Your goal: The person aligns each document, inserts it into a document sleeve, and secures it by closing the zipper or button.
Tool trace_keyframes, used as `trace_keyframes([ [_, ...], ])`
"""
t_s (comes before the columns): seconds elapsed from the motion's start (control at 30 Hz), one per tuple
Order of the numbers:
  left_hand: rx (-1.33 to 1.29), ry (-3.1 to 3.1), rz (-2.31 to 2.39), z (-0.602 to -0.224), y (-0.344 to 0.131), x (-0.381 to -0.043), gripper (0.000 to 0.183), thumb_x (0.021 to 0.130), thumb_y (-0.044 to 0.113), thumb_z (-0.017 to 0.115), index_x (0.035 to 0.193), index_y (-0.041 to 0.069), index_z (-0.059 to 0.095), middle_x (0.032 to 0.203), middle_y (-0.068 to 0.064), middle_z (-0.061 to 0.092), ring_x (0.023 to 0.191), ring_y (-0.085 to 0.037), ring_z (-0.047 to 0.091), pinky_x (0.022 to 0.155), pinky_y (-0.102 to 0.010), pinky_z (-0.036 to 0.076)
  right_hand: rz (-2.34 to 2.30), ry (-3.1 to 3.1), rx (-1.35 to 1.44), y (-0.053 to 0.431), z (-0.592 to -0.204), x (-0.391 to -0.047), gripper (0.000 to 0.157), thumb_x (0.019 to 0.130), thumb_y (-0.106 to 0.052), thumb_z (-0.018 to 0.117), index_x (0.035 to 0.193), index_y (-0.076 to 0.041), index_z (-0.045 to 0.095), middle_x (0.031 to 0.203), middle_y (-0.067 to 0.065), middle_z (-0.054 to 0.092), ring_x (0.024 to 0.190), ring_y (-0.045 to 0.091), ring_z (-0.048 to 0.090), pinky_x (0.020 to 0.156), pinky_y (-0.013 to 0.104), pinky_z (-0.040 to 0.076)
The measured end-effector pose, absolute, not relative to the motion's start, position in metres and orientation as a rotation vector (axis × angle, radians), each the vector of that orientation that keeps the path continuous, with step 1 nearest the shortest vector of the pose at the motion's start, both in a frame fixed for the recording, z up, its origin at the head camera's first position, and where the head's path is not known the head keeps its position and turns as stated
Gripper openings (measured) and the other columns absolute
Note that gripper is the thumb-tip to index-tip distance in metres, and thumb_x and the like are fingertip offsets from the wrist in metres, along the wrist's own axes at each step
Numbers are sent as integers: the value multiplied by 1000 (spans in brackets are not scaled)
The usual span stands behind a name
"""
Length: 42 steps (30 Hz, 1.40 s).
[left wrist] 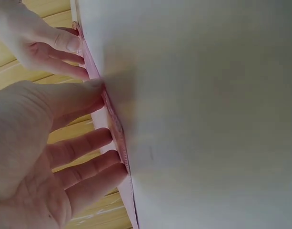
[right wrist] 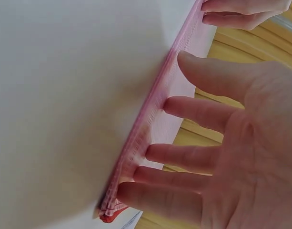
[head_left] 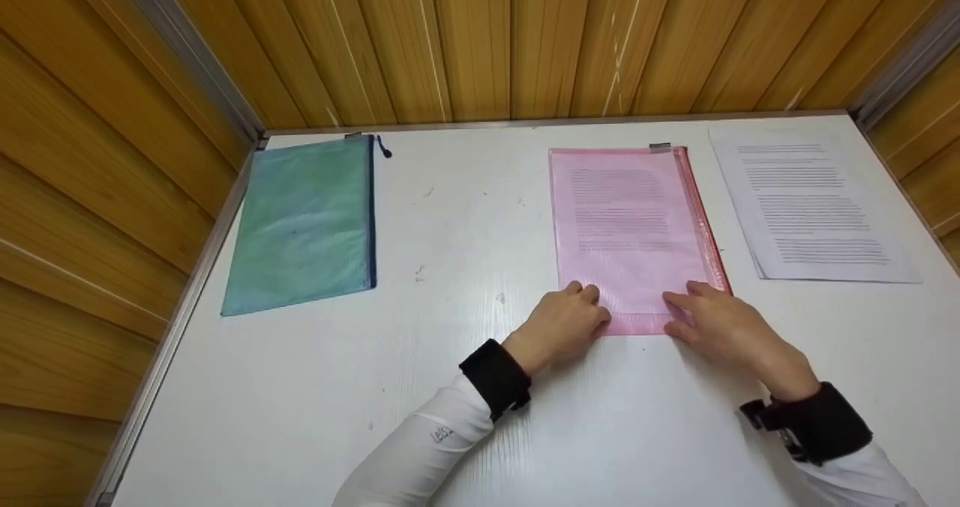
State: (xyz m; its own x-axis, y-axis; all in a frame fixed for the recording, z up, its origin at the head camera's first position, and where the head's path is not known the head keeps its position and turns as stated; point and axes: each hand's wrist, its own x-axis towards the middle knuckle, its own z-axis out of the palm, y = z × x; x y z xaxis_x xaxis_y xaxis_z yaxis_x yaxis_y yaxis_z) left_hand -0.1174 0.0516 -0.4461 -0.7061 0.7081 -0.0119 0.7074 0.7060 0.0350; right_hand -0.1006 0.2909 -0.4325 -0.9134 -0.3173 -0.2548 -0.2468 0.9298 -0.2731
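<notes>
A pink zip document pouch (head_left: pixel 630 274) lies flat on the white table, with a printed sheet (head_left: pixel 619 207) showing through its front. Its red zipper (head_left: pixel 701 207) runs down the right side. My left hand (head_left: pixel 562 323) touches the pouch at the lower left corner, thumb by the near edge. At the lower right corner rests my right hand (head_left: pixel 724 331). In the right wrist view, its fingers (right wrist: pixel 184 160) are spread nearly straight, their tips on the pink border. The left wrist view shows extended fingers (left wrist: pixel 84 148) along the same edge.
A green zip pouch (head_left: pixel 307 222) with a dark blue zipper lies at the table's left. Printed papers (head_left: pixel 817 207) are stacked to the right of the pink pouch. Wood-patterned walls (head_left: pixel 480 42) stand behind the table and at both sides.
</notes>
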Motion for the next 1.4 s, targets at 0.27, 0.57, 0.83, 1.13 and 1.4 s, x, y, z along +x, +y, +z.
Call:
trace_keyframes([
  [0.27,1122,2879,66,-448,64,-136,17,97,22,59,97,25,76,99,3,69,92,-16,65,71,-28,56,-344,2788,-395,303,-438,-120,50,95,-27,62,138,-2,56,140,40,46,127,57,48,99,69,42],
  [0.57,1083,2829,-18,-448,77,-149,24,101,23,50,109,24,73,112,4,66,106,-13,63,77,-30,58,-320,2831,-304,313,-445,-137,50,98,-29,57,141,-4,53,143,38,44,128,58,46,100,70,41],
  [0.83,1019,2752,-36,-449,89,-155,28,103,27,47,125,22,64,131,2,58,125,-15,54,89,-32,57,-317,2834,-267,323,-447,-147,51,98,-30,56,143,-5,51,145,37,42,129,58,44,99,72,40],
  [1.13,1010,2768,18,-454,100,-160,33,105,26,39,131,22,59,143,2,51,137,-17,47,101,-33,53,-373,2827,-217,337,-447,-154,50,98,-30,55,143,-7,51,146,36,41,129,59,43,98,73,40],
  [1.4,991,2722,90,-454,110,-162,38,107,27,35,140,22,52,156,0,41,149,-19,35,118,-36,37,-351,2829,-208,350,-442,-155,49,99,-28,51,143,-7,51,147,35,41,128,59,45,93,73,42],
])
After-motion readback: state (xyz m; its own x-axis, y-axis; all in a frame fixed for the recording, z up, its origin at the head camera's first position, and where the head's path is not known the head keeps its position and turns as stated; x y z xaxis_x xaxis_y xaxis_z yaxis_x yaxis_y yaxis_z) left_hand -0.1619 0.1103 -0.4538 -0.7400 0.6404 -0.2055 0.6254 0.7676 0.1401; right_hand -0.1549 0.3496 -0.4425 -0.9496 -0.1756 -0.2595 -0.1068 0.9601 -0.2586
